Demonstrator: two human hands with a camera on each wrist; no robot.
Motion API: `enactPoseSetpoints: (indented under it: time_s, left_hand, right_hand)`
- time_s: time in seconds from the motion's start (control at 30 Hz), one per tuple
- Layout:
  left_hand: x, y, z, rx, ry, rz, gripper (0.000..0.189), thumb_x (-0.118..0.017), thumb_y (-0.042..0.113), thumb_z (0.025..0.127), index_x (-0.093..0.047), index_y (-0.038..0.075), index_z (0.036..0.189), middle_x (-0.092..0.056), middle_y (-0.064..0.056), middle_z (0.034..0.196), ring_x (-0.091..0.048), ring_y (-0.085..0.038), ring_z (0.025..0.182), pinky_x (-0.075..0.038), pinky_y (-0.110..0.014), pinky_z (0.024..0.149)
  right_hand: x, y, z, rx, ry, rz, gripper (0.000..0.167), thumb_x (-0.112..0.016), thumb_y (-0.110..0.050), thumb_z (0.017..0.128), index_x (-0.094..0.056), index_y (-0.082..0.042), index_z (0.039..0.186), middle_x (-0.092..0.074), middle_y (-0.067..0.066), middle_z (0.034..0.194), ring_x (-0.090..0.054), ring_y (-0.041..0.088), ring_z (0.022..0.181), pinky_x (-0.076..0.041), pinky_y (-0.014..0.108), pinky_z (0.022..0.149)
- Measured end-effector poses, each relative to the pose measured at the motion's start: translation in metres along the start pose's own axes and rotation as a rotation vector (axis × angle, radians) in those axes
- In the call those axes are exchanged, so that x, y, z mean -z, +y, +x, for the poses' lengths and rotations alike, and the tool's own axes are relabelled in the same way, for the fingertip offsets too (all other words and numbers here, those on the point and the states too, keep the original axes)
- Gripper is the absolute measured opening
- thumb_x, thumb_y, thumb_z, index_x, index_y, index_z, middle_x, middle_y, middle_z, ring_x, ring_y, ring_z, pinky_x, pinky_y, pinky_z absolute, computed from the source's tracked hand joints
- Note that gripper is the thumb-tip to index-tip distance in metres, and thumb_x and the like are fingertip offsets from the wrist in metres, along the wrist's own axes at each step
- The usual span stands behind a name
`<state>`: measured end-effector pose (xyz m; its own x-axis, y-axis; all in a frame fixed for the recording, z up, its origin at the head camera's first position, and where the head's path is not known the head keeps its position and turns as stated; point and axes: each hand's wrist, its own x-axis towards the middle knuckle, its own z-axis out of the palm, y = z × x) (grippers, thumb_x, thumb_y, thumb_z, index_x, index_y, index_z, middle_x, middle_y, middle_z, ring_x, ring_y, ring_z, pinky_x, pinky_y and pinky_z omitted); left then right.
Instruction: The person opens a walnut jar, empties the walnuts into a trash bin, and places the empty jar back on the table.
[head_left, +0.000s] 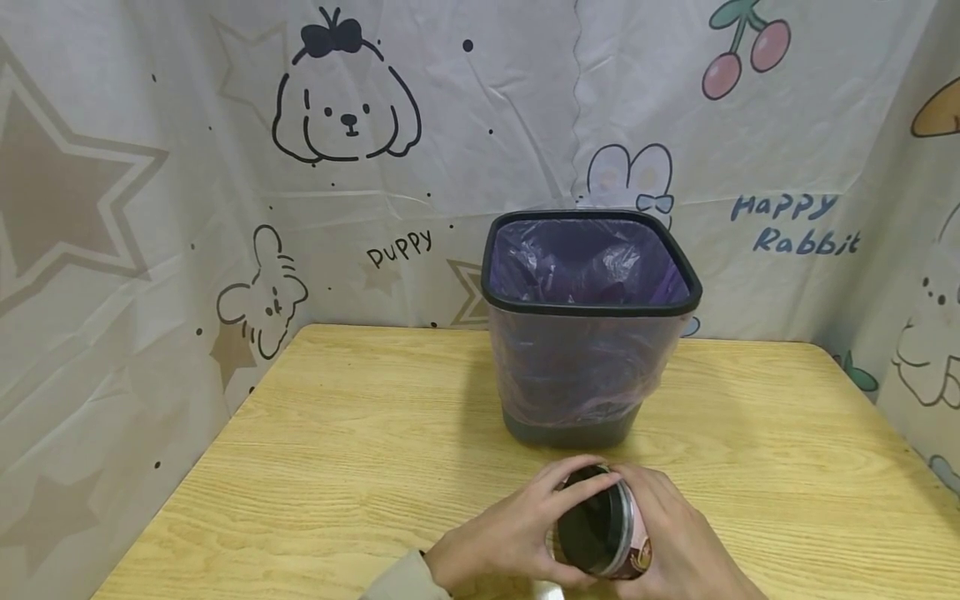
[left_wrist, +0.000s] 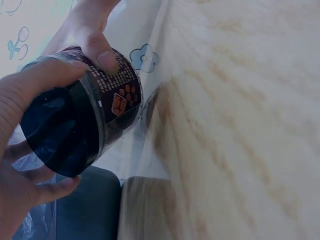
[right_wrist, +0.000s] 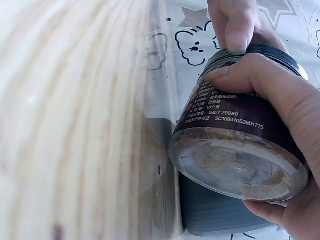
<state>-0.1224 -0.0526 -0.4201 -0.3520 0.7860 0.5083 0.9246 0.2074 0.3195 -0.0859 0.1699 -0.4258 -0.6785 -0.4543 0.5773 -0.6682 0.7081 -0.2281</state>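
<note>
Between both hands, low in the head view, is a clear plastic jar with a dark printed label and a black lid. It is tilted, its lid turned toward the left hand. My left hand grips the lid, thumb and fingers spread around its edge. My right hand holds the jar's body from the other side. In the right wrist view the see-through base shows, with white print on the label above it. The left wrist view shows small orange pictures on the label.
A dark bin with a black rim and a purplish plastic liner stands on the wooden table, just beyond the hands. Behind the table hangs a pale curtain printed with cartoon drawings.
</note>
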Motion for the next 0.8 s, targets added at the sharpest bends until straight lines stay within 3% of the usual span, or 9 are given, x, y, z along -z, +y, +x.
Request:
enactPoseSetpoints:
  time_s: [0.2,0.3,0.6,0.8]
  left_hand:
    - [-0.0001,-0.0018,0.0012,-0.061,-0.003,0.018,0.100,-0.085,0.029,0.068,-0.029,0.011,0.149,-0.026,-0.012,0.151,-0.028,-0.020,0.140,-0.029,-0.028,0.111]
    - [-0.0004,-0.0017,0.0005,-0.046,-0.003,0.019,0.100,-0.085,0.029,0.069,-0.029,0.012,0.149,-0.027,-0.012,0.151,-0.029,-0.019,0.139,-0.031,-0.028,0.110]
    - [-0.0007,0.0000,-0.0009,-0.017,-0.003,0.010,0.101,-0.085,0.032,0.070,-0.027,0.012,0.150,-0.026,-0.012,0.151,-0.031,-0.020,0.137,-0.035,-0.030,0.107]
    - [0.0002,0.0001,-0.0002,0.000,-0.011,-0.023,0.103,-0.088,0.030,0.069,-0.027,0.014,0.151,-0.028,-0.012,0.151,-0.031,-0.019,0.138,-0.036,-0.031,0.107]
  right_hand:
    - [0.0005,0.0001,-0.0004,-0.001,-0.002,0.004,0.112,-0.093,-0.050,0.042,-0.049,-0.004,0.134,-0.057,0.002,0.121,-0.055,0.017,0.105,-0.055,0.037,0.072]
    - [0.0001,0.0003,-0.0005,0.000,-0.002,0.001,0.112,-0.093,-0.047,0.041,-0.049,-0.005,0.134,-0.057,0.002,0.121,-0.056,0.017,0.104,-0.055,0.037,0.072]
    - [-0.0001,-0.0009,-0.0014,-0.009,-0.002,0.026,0.108,-0.089,-0.058,0.049,-0.049,-0.008,0.136,-0.056,0.000,0.123,-0.055,0.017,0.106,-0.055,0.038,0.071]
    - [0.0012,-0.0009,0.0002,-0.012,-0.011,0.014,0.110,-0.093,-0.042,0.040,-0.049,-0.006,0.134,-0.057,0.002,0.122,-0.055,0.017,0.105,-0.055,0.036,0.070]
